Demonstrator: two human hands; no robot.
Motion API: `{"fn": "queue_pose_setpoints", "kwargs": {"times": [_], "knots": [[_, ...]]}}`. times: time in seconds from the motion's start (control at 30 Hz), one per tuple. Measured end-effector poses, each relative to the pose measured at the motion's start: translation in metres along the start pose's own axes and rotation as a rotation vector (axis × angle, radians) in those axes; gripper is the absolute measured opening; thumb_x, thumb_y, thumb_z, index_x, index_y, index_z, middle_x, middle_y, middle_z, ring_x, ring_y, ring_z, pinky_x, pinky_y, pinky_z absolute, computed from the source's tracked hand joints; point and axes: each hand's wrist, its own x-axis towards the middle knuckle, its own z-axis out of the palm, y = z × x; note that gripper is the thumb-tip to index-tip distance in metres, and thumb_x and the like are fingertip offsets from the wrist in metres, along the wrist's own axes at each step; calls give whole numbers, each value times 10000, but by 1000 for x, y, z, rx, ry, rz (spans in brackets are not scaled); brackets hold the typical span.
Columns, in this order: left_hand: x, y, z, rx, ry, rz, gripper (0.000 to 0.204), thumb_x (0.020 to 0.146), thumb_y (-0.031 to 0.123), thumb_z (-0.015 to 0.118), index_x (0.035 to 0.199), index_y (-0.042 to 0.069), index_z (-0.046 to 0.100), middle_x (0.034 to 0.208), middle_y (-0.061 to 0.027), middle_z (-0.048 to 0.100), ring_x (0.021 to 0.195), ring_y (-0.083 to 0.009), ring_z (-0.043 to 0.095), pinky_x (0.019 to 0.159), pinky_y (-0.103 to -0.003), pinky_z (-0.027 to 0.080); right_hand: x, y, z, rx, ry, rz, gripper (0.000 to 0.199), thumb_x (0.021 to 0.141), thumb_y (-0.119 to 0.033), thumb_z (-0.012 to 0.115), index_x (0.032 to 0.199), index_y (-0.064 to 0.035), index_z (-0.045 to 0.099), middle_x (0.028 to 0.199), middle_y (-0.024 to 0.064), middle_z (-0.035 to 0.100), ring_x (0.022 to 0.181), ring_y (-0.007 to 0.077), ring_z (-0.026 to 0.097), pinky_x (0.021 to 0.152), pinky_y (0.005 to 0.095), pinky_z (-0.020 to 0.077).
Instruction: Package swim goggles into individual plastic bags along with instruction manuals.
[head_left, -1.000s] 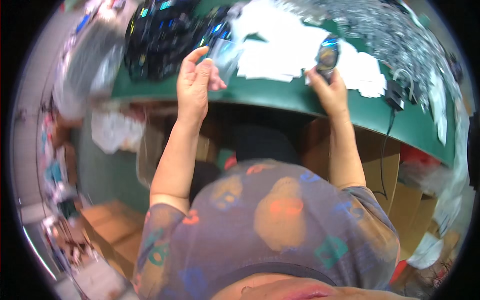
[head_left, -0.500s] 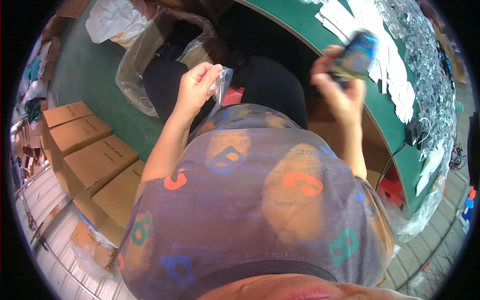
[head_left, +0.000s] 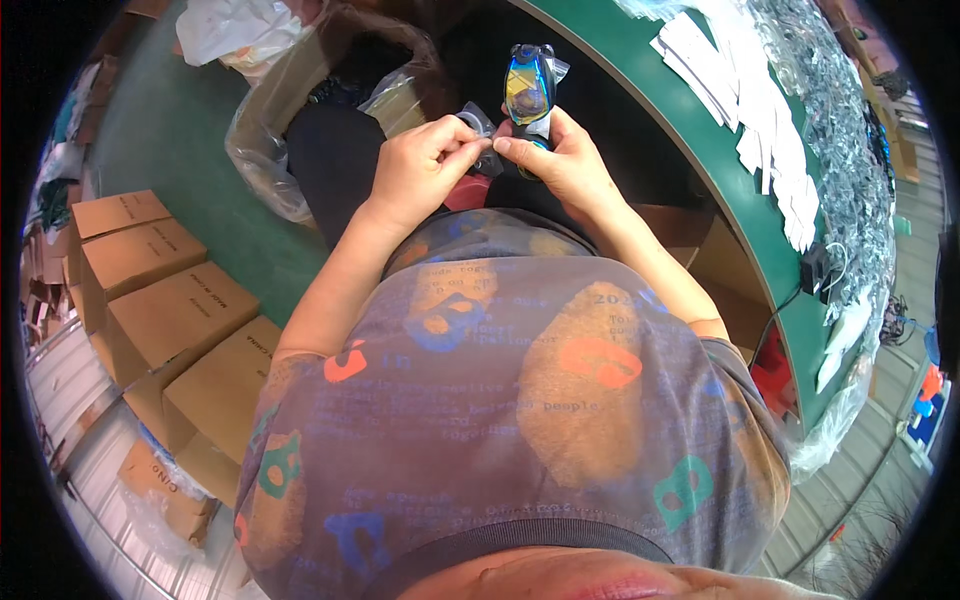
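My right hand [head_left: 568, 168] grips a pair of swim goggles [head_left: 528, 90] with shiny blue-and-yellow mirrored lenses, held upright above my lap. Pinched in the fingers of my left hand [head_left: 422, 170] is a small clear plastic bag [head_left: 476, 121], just left of the goggles. The fingertips of both hands meet or nearly meet at the bag's edge; whether the right thumb touches it, I cannot tell. A bit of clear film shows behind the upper right of the goggles.
A curved green table [head_left: 740, 185] on the right bears white paper strips [head_left: 777, 170] and a long heap of clear-wrapped items [head_left: 845, 150]. Closed brown cartons [head_left: 180, 310] line the left. Ahead on the left stands an open plastic-lined box [head_left: 300, 75].
My right hand has brought the goggles from beside the table in to the middle, close to my left hand. The left hand has moved slightly right, keeping the plastic bag.
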Motion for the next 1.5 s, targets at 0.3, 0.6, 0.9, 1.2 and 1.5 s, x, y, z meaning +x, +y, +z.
{"fn": "queue_pose_setpoints", "kwargs": {"times": [0.3,0.6,0.9,1.2,1.5], "knots": [[1,0,7,104,-56,207,109,837,83,751,889,67,656,878,-69,624,750,-252,652,657,-327,519,8,22,1,-276,72,-125,336,825,-77,742,1148,-37,659,999,19,705,926,97,641,871,269,515],[-11,-17,21,-854,-125,-250,62,946,62,716,983,41,670,1005,-15,667,938,-97,621,870,-271,513,-4,10,3,-266,100,-156,281,824,-69,750,1091,-42,665,961,0,694,895,87,635,828,266,516],[-4,-46,6,-870,260,-411,180,961,205,734,1042,85,628,870,-5,635,758,-90,612,705,-248,512,6,36,-8,-180,261,-178,305,823,-15,728,1118,-27,649,968,5,679,873,82,629,787,258,514],[-13,-47,41,-963,36,-677,234,1017,233,651,1187,82,595,1037,-45,686,868,-160,680,727,-294,561,5,62,1,-204,183,-193,369,803,-58,735,1160,-33,646,949,20,711,851,96,645,783,276,532],[11,-34,25,-19,154,-40,152,950,169,708,1048,68,764,909,-54,705,772,-164,669,699,-279,519,-29,15,-15,-1095,-97,-399,521,923,-404,714,1227,-3,578,1039,216,681,956,416,681,815,456,556]]}}
